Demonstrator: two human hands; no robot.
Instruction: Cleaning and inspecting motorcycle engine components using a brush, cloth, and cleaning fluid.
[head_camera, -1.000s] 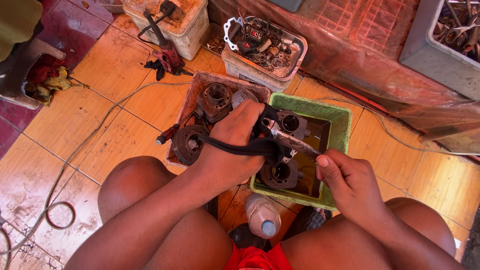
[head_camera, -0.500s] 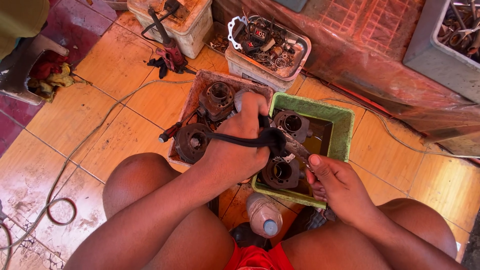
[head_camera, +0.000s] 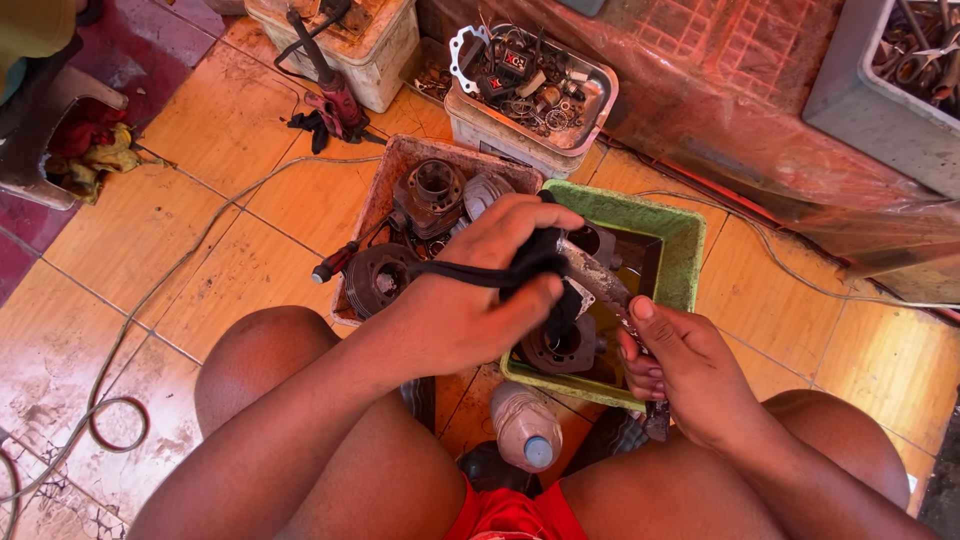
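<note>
The green tub sits right of centre, beside the brown tray of engine parts, and since a second ago the metal part has tipped lower over it. The left hand stays clenched around a black rag pressed on that part. The right hand has moved in and grips its lower end.

An orange tiled floor carries a green tub, a brown tray, a bottle and a cable.
</note>
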